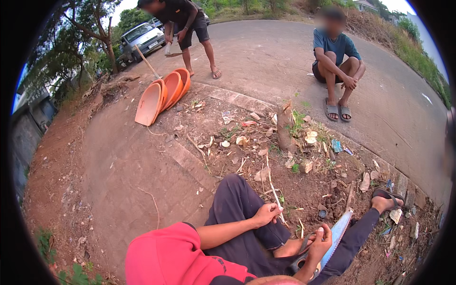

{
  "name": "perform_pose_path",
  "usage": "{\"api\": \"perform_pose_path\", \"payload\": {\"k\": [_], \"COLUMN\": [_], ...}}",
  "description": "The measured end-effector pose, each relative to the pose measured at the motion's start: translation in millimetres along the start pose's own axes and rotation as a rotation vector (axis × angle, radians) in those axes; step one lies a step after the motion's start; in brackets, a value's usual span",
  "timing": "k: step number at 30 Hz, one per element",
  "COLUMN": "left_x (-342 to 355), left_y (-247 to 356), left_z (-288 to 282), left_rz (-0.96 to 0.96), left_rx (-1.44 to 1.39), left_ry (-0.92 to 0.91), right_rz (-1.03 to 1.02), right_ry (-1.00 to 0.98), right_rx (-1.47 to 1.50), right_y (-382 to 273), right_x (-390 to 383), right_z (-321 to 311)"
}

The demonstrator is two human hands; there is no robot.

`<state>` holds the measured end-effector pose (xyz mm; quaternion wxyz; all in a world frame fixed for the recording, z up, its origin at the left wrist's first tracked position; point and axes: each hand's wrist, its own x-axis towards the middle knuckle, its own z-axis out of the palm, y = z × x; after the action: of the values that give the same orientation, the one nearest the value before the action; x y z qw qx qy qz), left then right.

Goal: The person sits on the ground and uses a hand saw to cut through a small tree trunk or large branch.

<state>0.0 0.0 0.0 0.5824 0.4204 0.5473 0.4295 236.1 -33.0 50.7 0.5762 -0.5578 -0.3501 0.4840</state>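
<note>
My left hand point(266, 214) is closed, its fingertips round a thin pale stick point(272, 183) that slants up and away from my knee. My right hand point(320, 244) is held over my folded leg with the fingers curled in a pinch; whatever lies between them, if anything, is too small to make out. Right beside it a hand saw point(336, 233) rests along my outstretched leg, its toothed blade pointing away. The saw's handle is partly hidden by my right wrist, and I cannot tell whether the hand touches it.
A cut tree stump point(285, 127) rises from littered soil ahead. Several orange pans point(151, 102) lean together at the left. One person point(183, 23) stands behind them with a long-handled tool; another person point(335, 66) sits on the road. A white vehicle point(141, 39) is parked beyond.
</note>
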Motion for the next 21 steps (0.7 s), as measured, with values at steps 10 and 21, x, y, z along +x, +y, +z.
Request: {"api": "perform_pose_path", "payload": {"k": [10,21], "left_x": [15,23], "left_y": [-9,-11], "left_z": [-34,-52], "left_rz": [0.129,-0.084], "left_rx": [-0.038,-0.399], "left_ry": [-0.305,-0.276], "right_rz": [-0.097,-0.060], "right_ry": [-0.289,-0.409], "right_rx": [-0.462,-0.350], "right_y": [24,73], "right_x": [-5,-17], "right_z": [86,106]}}
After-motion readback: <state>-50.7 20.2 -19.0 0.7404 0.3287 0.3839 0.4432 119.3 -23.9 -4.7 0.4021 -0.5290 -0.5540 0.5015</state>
